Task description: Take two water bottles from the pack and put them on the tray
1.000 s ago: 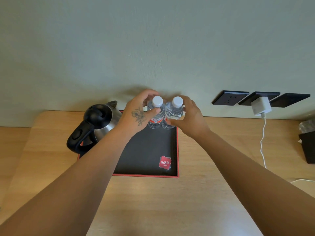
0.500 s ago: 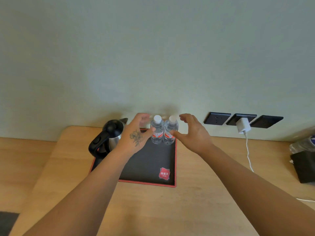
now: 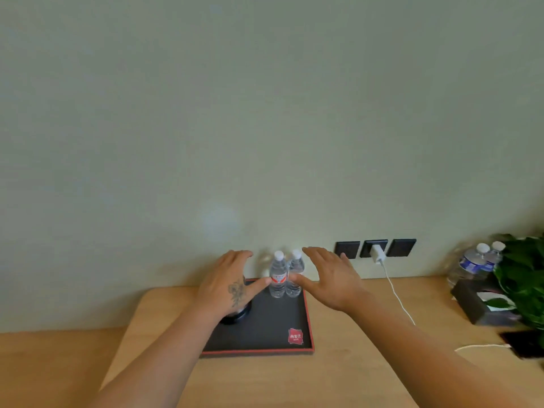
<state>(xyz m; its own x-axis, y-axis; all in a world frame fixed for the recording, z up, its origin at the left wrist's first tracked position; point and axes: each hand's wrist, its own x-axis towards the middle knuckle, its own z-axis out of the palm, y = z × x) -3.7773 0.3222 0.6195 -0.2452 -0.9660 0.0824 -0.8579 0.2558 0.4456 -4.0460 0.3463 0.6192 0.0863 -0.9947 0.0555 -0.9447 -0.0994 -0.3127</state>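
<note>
Two water bottles (image 3: 285,275): clear plastic, white caps, red-and-white labels; upright, touching side by side, at far edge of tray (image 3: 265,347), directly between the two hands.

Tray: black, red rim, red square label at near right corner; flat on bench (image 3: 353,375), below and ahead of both wrists.

Left hand (image 3: 229,285): spread open, palm toward bottles, holding nothing; thumb tip just beside left bottle, contact not certain. Tattoo on back.

Right hand (image 3: 329,279): spread open, palm toward bottles, holding nothing; thumb close beside right bottle, apparently clear of it.

Kettle base (image 3: 237,315): dark, mostly hidden beneath left hand, on tray.

Wall sockets (image 3: 375,248), white charger (image 3: 377,254) and cable: beyond and outward of right hand.

Further bottles (image 3: 478,260), blue labels: well apart, far outward of right hand, beside green plant (image 3: 521,275) and dark box (image 3: 477,304).

Handling, by judgement: full, so moderately heavy for size; thin walls likely to give under a hard squeeze; smooth and possibly slippery; tall and narrow, prone to tipping if nudged. Best hold around labelled mid-body, or at neck under cap.

Task status, by judgement: both bottles placed; nothing left but withdrawal.
</note>
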